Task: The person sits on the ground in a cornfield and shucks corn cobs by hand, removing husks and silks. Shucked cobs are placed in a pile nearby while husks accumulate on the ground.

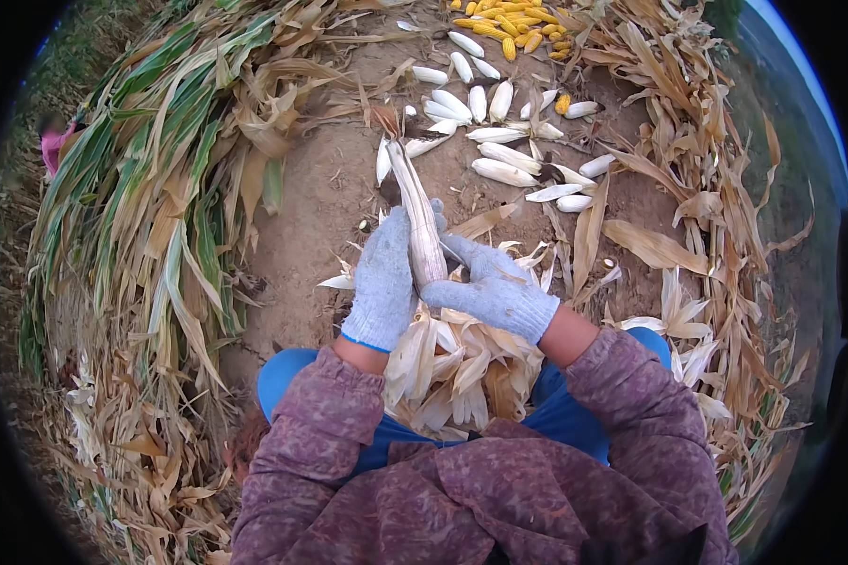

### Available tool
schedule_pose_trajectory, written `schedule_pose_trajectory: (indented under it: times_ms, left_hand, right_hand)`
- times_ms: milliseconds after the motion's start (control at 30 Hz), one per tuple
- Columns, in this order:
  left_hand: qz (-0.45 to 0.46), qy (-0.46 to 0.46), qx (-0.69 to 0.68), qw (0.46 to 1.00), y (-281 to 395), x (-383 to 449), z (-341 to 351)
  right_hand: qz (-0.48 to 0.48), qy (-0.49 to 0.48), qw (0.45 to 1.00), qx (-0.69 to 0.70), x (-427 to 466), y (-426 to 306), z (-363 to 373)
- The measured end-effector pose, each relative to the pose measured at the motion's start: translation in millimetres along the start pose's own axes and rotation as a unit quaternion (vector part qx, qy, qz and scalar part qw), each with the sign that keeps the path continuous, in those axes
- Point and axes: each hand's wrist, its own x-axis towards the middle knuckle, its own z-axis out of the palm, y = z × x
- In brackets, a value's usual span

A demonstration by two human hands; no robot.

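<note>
An ear of corn in its pale, purple-streaked husk is held upright before me, its dry reddish silk pointing away. My left hand, in a grey knit glove, wraps the ear from the left side, fingertips showing behind it. My right hand, gloved alike, grips the ear near its lower end, with thumb and fingers on its right side. Something thin sits between the right fingers and the ear; I cannot tell what it is. Stripped husks lie heaped below both hands, between my legs.
White-husked ears lie scattered on bare soil ahead. Beyond them is a pile of yellow husked cobs. Corn stalks with green and dry leaves bank up on the left, dry stalks on the right. A person is far left.
</note>
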Motion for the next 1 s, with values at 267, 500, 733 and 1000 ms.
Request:
schedule_pose_trajectory:
  times_ms: [267, 500, 733, 1000]
  left_hand:
    - [0.101, 0.016, 0.124, 0.987, 25, 2, 12]
    - [0.064, 0.033, -0.033, 0.997, 21, 6, 17]
    - [0.075, 0.062, -0.096, 0.991, 11, 22, 21]
    - [0.095, 0.074, -0.016, 0.993, 26, 18, 32]
  right_hand:
    - [0.031, 0.024, 0.995, -0.089, -6, -6, -4]
    - [-0.003, 0.052, 0.998, -0.024, -4, 4, 6]
    - [0.012, 0.114, 0.993, 0.015, 2, 4, 19]
    - [0.005, 0.092, 0.996, 0.000, -2, 6, 9]
